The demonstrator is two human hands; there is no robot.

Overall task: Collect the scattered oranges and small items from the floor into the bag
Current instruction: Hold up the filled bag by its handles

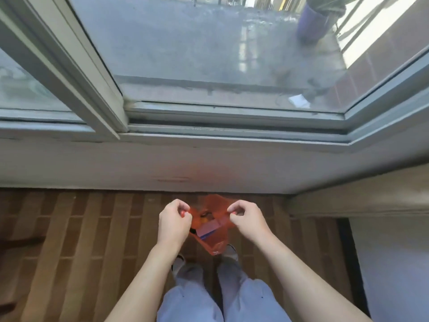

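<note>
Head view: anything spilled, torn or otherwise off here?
Nothing spilled or torn that I can see. The left hand and right hand pinch the orange bag open by its top edges, with an orange and a small box inside. Only oddity: a white scrap outside on the balcony floor.

One bag, two hands (left, right), one box, one orange, one pot.

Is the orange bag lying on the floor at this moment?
No, the orange bag hangs above the floor, with the left hand and the right hand each pinching one side of its top.
</note>
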